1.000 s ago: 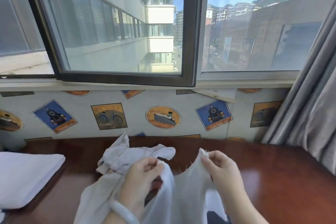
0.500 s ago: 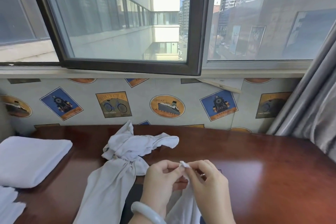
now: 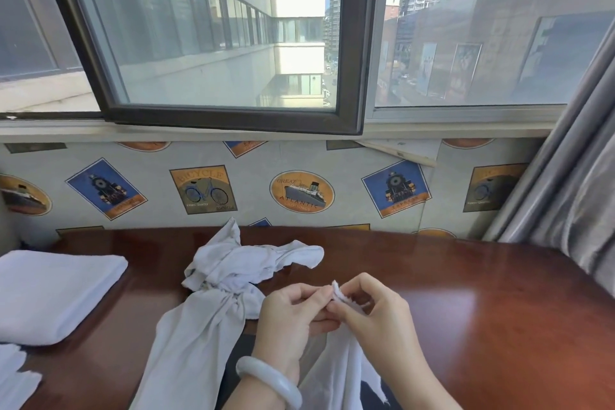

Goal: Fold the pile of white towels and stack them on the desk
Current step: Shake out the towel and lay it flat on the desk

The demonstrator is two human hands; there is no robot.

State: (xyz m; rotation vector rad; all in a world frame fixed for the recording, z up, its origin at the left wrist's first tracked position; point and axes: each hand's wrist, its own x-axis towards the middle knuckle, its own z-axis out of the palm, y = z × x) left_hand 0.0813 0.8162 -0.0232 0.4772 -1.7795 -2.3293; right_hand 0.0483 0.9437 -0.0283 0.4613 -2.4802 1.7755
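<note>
My left hand (image 3: 289, 316) and my right hand (image 3: 372, 313) meet above the near edge of the brown desk (image 3: 466, 303). Both pinch the top corners of one white towel (image 3: 342, 373), which hangs down between my wrists. A crumpled pile of white towels (image 3: 233, 273) lies on the desk just left of my hands and trails off the front edge. A folded white towel stack (image 3: 50, 293) sits at the far left of the desk.
Another loose white cloth (image 3: 13, 376) shows at the bottom left corner. A wall with picture wallpaper (image 3: 299, 190) backs the desk under an open window (image 3: 216, 43). Grey curtains (image 3: 572, 183) hang at the right.
A second ago my hands held the towel's corners apart; they came together half a second ago and stay joined, corners pinched. The view has tilted slightly downward.
</note>
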